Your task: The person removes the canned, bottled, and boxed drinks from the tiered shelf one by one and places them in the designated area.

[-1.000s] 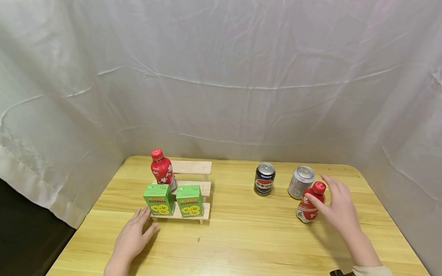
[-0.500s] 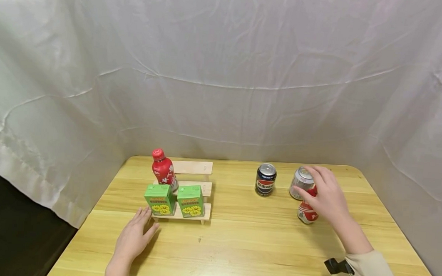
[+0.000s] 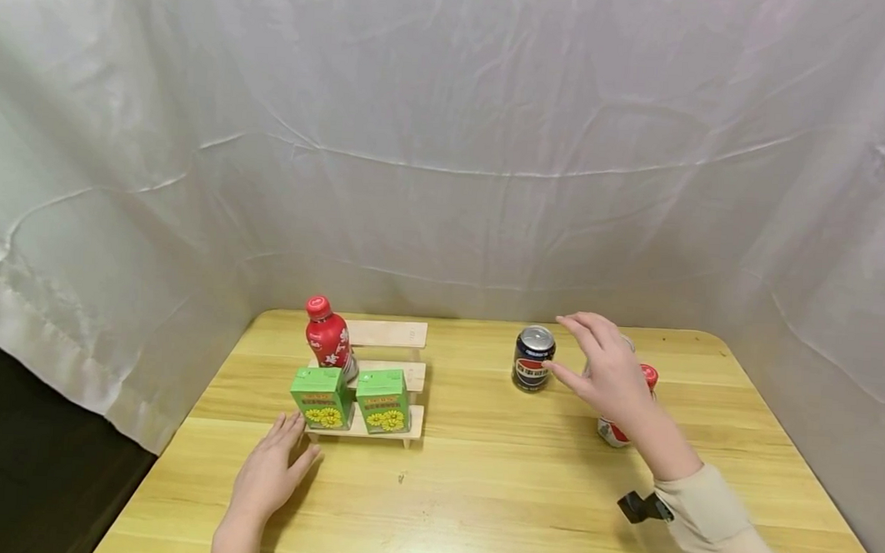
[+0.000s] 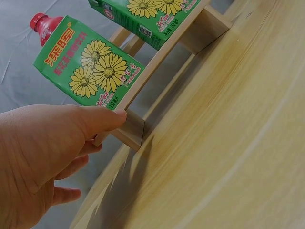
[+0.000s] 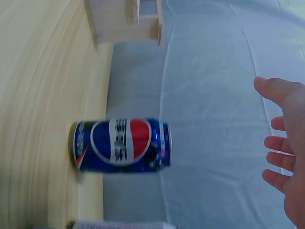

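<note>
In the head view the right hand (image 3: 612, 377) overlaps the blue can (image 3: 531, 371) at its left; the right wrist view shows them apart. That hand is spread, empty; the left hand (image 3: 267, 472), loosely extended, touches the rack (image 3: 388, 334).

One worktop (image 3: 476, 495) carried two green chrysanthemum-tea cartons (image 3: 383, 400), two red-capped bottles (image 3: 327, 337), one blue Pepsi can (image 3: 531, 355), one mostly hidden silver can (image 5: 121, 225) and one three-tiered wooden rack (image 3: 388, 334).
</note>
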